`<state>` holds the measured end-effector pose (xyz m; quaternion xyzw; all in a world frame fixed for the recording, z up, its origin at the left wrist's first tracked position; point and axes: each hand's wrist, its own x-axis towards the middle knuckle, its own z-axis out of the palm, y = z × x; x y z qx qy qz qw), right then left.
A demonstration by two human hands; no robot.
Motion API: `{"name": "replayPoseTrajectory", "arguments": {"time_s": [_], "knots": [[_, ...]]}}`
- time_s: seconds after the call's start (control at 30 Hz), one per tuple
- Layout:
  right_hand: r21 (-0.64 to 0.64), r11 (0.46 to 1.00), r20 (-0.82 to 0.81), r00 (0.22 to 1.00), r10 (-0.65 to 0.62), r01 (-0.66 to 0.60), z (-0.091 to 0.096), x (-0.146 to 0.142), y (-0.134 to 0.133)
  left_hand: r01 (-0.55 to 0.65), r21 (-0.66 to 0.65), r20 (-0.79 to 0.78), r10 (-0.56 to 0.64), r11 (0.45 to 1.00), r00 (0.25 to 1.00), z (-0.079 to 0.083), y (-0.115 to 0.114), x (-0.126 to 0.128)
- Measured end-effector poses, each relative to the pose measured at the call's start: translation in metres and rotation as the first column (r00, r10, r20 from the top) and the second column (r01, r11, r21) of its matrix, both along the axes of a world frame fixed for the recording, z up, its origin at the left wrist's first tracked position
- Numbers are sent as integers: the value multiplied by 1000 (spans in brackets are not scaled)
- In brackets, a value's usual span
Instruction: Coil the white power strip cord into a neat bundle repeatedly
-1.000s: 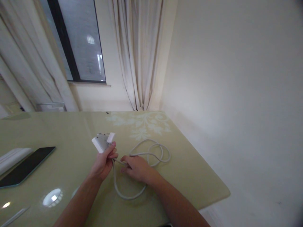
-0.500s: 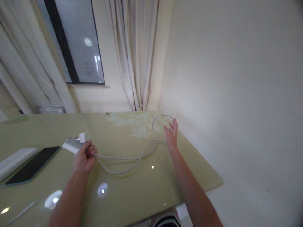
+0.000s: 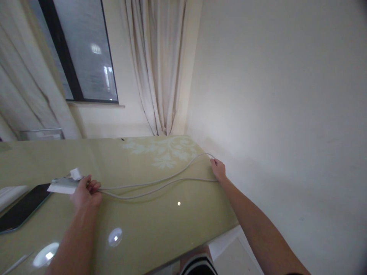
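My left hand [image 3: 87,193] is closed around the right end of a white power strip [image 3: 63,186], where its cord begins. A white plug adapter [image 3: 76,174] sticks up from the strip's top. From there the white cord [image 3: 155,185] runs to the right in two nearly parallel lengths over the table. At the table's right edge my right hand [image 3: 218,169] is closed on the cord, holding its loop out. One length passes behind or under my right wrist; where it ends is hidden.
Left of the strip, a black tablet-like slab [image 3: 24,208] and a white long object [image 3: 11,194] lie on the glossy green table [image 3: 143,229]. A thin white stick or cable [image 3: 17,263] sits at the lower left. A wall [image 3: 272,114] borders the right side; curtains [image 3: 160,68] hang behind.
My right hand has moved right and nearer, closing on the cord and drawing the crossed loop into two straighter lengths. My left hand and the power strip have shifted left in view.
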<state>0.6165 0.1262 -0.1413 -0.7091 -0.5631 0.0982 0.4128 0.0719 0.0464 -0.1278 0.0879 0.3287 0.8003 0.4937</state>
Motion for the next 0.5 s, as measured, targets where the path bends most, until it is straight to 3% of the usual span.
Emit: {"name": "replayPoseTrajectory", "arguments": {"time_s": [0.07, 0.17, 0.27, 0.3, 0.33, 0.37, 0.4, 0.43, 0.5], "knots": [[46, 997, 53, 997, 56, -59, 5, -13, -5, -56, 15, 50, 56, 998, 997, 1, -3, 4], [93, 957, 140, 955, 260, -274, 10, -62, -24, -41, 46, 120, 35, 998, 992, 4, -5, 15], [85, 830, 220, 823, 524, -551, 10, -139, -58, 5, 84, 165, -19, 996, 986, 7, -6, 30], [72, 748, 256, 737, 625, -659, 10, -166, -71, 20, 96, 174, -37, 995, 984, 7, -7, 34], [63, 622, 321, 606, 728, -781, 11, -193, -82, 32, 106, 180, -50, 994, 982, 8, -8, 37], [62, 537, 369, 519, 771, -841, 12, -217, -92, 40, 115, 185, -61, 993, 981, 9, -9, 39], [39, 493, 400, 466, 789, -869, 13, -239, -100, 43, 123, 188, -66, 991, 980, 9, -10, 40], [-11, 484, 420, 435, 797, -875, 13, -257, -105, 42, 128, 192, -66, 991, 979, 10, -12, 40], [-169, 506, 451, 390, 802, -845, 13, -282, -107, 27, 134, 199, -53, 991, 979, 12, -14, 37]]}}
